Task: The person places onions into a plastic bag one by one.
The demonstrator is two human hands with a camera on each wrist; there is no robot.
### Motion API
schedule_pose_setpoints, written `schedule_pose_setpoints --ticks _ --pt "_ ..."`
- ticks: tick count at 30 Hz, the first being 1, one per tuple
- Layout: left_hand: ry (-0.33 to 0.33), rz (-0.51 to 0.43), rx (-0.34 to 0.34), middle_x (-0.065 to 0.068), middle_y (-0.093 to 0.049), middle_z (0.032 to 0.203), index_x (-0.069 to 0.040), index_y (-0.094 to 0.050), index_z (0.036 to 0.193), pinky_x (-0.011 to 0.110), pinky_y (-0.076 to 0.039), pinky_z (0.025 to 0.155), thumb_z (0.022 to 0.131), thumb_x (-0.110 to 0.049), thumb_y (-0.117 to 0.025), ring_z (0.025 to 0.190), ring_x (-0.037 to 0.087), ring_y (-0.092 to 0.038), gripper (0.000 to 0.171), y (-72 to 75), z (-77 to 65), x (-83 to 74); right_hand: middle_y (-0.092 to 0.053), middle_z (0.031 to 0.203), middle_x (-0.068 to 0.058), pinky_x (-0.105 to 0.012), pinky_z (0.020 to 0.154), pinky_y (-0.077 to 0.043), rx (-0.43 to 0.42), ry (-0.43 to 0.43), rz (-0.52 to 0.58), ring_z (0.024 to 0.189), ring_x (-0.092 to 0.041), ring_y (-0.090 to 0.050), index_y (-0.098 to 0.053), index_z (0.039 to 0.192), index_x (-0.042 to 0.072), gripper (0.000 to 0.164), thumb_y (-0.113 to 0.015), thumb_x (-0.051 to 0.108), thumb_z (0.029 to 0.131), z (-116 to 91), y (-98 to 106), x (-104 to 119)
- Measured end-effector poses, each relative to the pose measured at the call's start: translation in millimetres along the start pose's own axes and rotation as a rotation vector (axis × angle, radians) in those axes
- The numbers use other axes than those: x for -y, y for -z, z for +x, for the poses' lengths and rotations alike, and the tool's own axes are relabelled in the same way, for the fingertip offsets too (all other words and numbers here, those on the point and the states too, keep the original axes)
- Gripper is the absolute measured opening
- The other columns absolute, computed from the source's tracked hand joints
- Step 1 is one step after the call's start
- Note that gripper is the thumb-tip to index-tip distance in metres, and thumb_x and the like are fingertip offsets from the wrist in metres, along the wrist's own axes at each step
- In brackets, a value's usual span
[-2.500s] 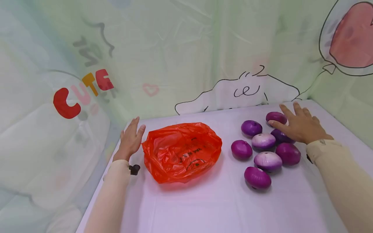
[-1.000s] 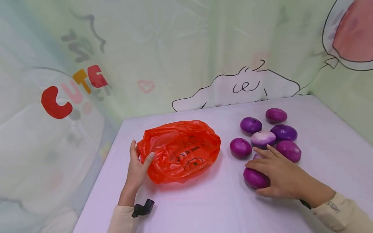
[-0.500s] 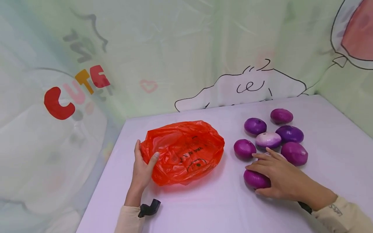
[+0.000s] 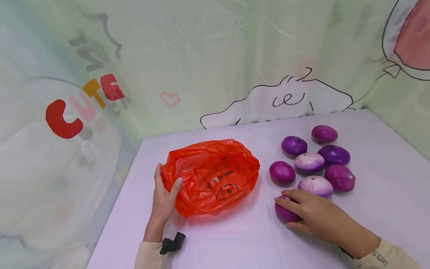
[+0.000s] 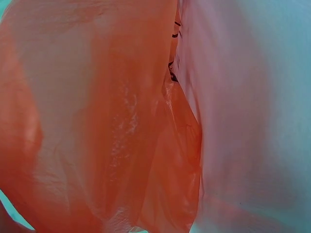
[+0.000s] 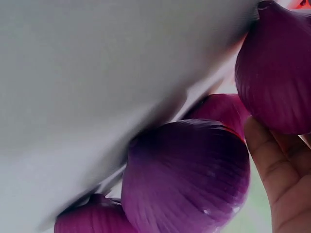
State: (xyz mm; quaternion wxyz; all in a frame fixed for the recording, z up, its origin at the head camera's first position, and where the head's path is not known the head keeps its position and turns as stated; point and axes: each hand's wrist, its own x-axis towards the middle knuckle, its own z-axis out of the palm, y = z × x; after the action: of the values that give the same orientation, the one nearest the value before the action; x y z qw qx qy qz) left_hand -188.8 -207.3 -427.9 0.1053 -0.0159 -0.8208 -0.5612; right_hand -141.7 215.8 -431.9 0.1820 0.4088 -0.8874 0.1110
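Note:
On the table lies a crumpled red plastic bag (image 4: pixel 215 186), its mouth spread wide. My left hand (image 4: pixel 163 201) grips the bag's left rim, thumb over the edge and fingers on the outer side. Red film of the plastic bag (image 5: pixel 121 126) fills much of the left wrist view. With my right hand (image 4: pixel 319 218) I hold the nearest purple onion (image 4: pixel 283 212), fingers over its top and thumb at its near side. In the right wrist view the held onion (image 6: pixel 277 73) sits against the fingers. Just behind the hand is a pale purple-and-white onion (image 4: pixel 315 185).
Several more onions stand grouped behind, among them a magenta one (image 4: pixel 282 172), a dark purple one (image 4: pixel 334 154) and a far one (image 4: pixel 324 133). A white cloth covers the table (image 4: pixel 228 243). A printed curtain (image 4: pixel 188 67) rises along the back and sides.
My left hand has moved from beside the bag onto its rim. The right hand has come from the far onions to the nearest one, lately shifting it slightly left, uncovering the pale onion.

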Motion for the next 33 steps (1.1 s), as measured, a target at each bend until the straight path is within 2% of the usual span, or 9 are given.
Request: schedule_pose_setpoints --ticks 3,8,11,16,20,24,28,33 --pt "-0.01 -0.003 -0.001 0.006 -0.031 0.165 -0.022 -0.006 0.167 0.054 -0.051 0.107 0.1 -0.025 -0.068 0.146 0.029 -0.04 0.092 -0.2 0.0 0.0 -0.072 0.12 -0.007 -0.042 0.079 -0.064 -0.007 -0.045 0.015 0.103 -0.025 -0.07 -0.072 0.131 0.018 0.071 -0.097 0.033 0.067 -2 -4 3" --pt "-0.018 -0.009 -0.004 0.006 -0.032 0.165 -0.022 -0.007 0.167 0.053 -0.051 0.107 0.1 -0.025 -0.068 0.145 0.029 -0.041 0.091 0.5 0.0 1.1 -0.069 0.129 -0.008 -0.047 0.085 -0.063 0.049 -0.156 0.07 0.112 -0.026 -0.067 -0.069 0.137 0.021 0.062 -0.089 0.036 0.08 -2 -7 10" --pt "-0.027 -0.011 -0.01 0.005 -0.033 0.165 -0.022 -0.008 0.167 0.053 -0.052 0.106 0.1 -0.026 -0.069 0.145 0.028 -0.042 0.091 0.1 0.2 1.0 -0.068 0.126 -0.005 -0.047 0.085 -0.063 0.057 -0.195 0.087 0.111 -0.023 -0.065 -0.072 0.133 0.021 0.056 -0.088 0.034 0.081 0 -6 12" --pt "-0.037 -0.023 -0.014 0.003 -0.032 0.165 -0.022 -0.01 0.167 0.052 -0.052 0.106 0.099 -0.026 -0.071 0.145 0.026 -0.041 0.092 -1.5 0.1 2.1 -0.068 0.124 -0.004 -0.044 0.082 -0.064 0.043 -0.209 0.109 0.107 -0.021 -0.066 -0.074 0.128 0.018 0.053 -0.089 0.033 0.079 10 2 15" --pt "-0.048 -0.045 -0.008 0.003 -0.032 0.165 -0.024 -0.009 0.167 0.051 -0.051 0.107 0.099 -0.014 -0.068 0.145 0.025 -0.04 0.091 -3.5 0.7 4.1 -0.069 0.127 -0.008 -0.049 0.084 -0.064 -0.009 -0.218 0.142 0.111 -0.027 -0.068 -0.073 0.13 0.017 0.056 -0.09 0.031 0.079 23 11 14" --pt "-0.042 -0.067 -0.01 0.002 -0.027 0.168 -0.024 -0.008 0.168 0.052 -0.049 0.11 0.099 -0.005 -0.06 0.146 0.025 -0.038 0.089 -6.0 0.9 5.7 -0.068 0.13 -0.009 -0.051 0.082 -0.063 -0.104 -0.173 0.141 0.112 -0.03 -0.068 -0.071 0.133 0.017 0.059 -0.09 0.03 0.079 36 16 8" --pt "-0.032 -0.061 -0.028 0.002 -0.023 0.171 -0.024 -0.007 0.168 0.052 -0.045 0.114 0.1 -0.003 -0.052 0.147 0.026 -0.037 0.084 -7.5 1.1 6.6 -0.068 0.13 -0.009 -0.05 0.079 -0.064 -0.188 -0.135 0.142 0.112 -0.029 -0.068 -0.071 0.133 0.017 0.057 -0.088 0.03 0.081 50 21 5" --pt "-0.025 -0.042 -0.063 0.0 -0.024 0.171 -0.023 -0.008 0.168 0.05 -0.043 0.116 0.102 -0.003 -0.048 0.148 0.024 -0.037 0.08 -8.1 1.5 6.4 -0.068 0.131 -0.012 -0.047 0.078 -0.065 -0.238 -0.109 0.176 0.112 -0.03 -0.068 -0.07 0.133 0.011 0.056 -0.087 0.027 0.082 71 29 5"
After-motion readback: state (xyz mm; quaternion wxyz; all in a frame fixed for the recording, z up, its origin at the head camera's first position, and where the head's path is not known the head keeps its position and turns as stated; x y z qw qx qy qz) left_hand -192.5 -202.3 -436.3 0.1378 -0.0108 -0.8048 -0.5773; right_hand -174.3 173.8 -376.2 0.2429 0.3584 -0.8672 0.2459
